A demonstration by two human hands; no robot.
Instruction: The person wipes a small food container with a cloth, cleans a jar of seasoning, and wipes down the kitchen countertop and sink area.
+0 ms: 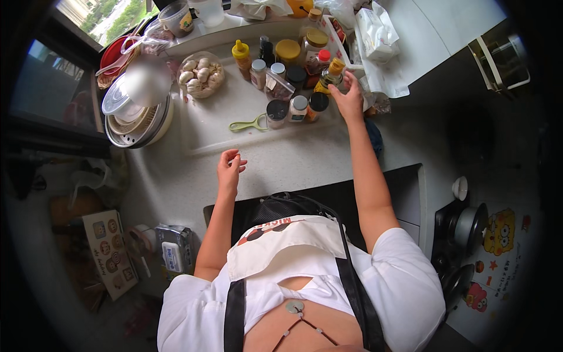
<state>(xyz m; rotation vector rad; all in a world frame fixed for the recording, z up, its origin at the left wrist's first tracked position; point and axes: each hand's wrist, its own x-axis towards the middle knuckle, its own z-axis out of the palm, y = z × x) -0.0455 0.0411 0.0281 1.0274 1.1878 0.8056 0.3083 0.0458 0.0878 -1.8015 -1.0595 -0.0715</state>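
Observation:
My right hand (350,101) is at the right end of a group of jars and bottles. Its thumb and fingers are apart beside a bottle with an orange-yellow cap (336,66); the thumb tip overlaps the bottle's side, and I cannot tell whether it touches. Close by are a red-capped bottle (324,57), a black-lidded jar (318,102) and a small spice jar with a pale lid (298,104). My left hand (229,170) hovers over the counter's front part, loosely bent, fingers apart, holding nothing. A green peeler (248,124) lies farther back, beside a dark-lidded jar (277,110).
A bag of garlic bulbs (201,75) sits on the white counter (176,170). Stacked bowls and colanders (141,129) stand at the left. A yellow squeeze bottle (240,56) is behind the jars. A tissue pack (377,34) lies at the back right. Pots (471,226) stand far right.

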